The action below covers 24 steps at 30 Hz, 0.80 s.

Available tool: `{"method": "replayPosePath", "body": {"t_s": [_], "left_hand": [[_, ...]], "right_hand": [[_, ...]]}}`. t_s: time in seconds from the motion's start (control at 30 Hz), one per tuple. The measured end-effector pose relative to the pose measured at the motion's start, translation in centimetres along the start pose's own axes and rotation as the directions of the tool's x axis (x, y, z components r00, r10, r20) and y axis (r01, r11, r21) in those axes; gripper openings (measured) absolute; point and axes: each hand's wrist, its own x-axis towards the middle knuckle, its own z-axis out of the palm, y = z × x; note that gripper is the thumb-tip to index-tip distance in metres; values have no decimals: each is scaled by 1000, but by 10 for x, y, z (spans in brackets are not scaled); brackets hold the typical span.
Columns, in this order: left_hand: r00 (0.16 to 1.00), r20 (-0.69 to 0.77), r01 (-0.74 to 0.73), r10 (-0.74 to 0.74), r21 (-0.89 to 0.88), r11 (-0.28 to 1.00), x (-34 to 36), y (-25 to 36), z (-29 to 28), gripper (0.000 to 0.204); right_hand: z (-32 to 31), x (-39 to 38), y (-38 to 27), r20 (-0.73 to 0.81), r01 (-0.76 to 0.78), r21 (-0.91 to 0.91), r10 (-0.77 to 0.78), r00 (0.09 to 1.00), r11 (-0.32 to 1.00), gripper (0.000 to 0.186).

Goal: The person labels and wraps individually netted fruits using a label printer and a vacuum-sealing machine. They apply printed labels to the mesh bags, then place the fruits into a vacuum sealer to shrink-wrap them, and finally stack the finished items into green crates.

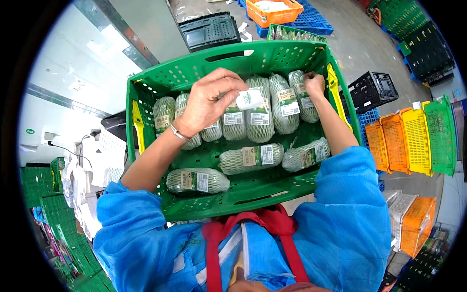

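left hand (206, 102): pinches white label (249, 98) | right hand (314, 84): on netted melon (302, 95) | green crate (146, 85)

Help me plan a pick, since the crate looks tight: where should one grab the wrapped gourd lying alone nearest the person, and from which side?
Probably around its middle, from above. The wrapped gourd lies flat and crosswise on the floor of the green crate, with bare floor around it. The near wall stands close, so a straight-down grasp across its narrow width looks easiest.

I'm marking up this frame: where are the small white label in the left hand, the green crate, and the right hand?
white label (250, 98), head view, middle of the sticker.
green crate (228, 58), head view, far wall.
left hand (209, 100), head view, back of hand.
right hand (314, 83), head view, knuckles.
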Motion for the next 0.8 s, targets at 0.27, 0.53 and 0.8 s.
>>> {"method": "replayPosePath", "body": {"t_s": [0.27, 0.53, 0.8], "left_hand": [[997, 58, 48, -49, 23, 999, -19, 9, -28, 25], [970, -78, 228, -229, -26, 973, -41, 12, -44, 8], [872, -121, 447, -474, -197, 873, -95, 59, -89, 10]], "right_hand": [[-29, -32, -51, -62, 499, -94, -506, 860, 861, 28], [-54, -184, -207, 325, 405, 720, -790, 520, 563, 13], [-30, -222, -241, 79, 417, 878, -931, 358, 235, 9]]}}
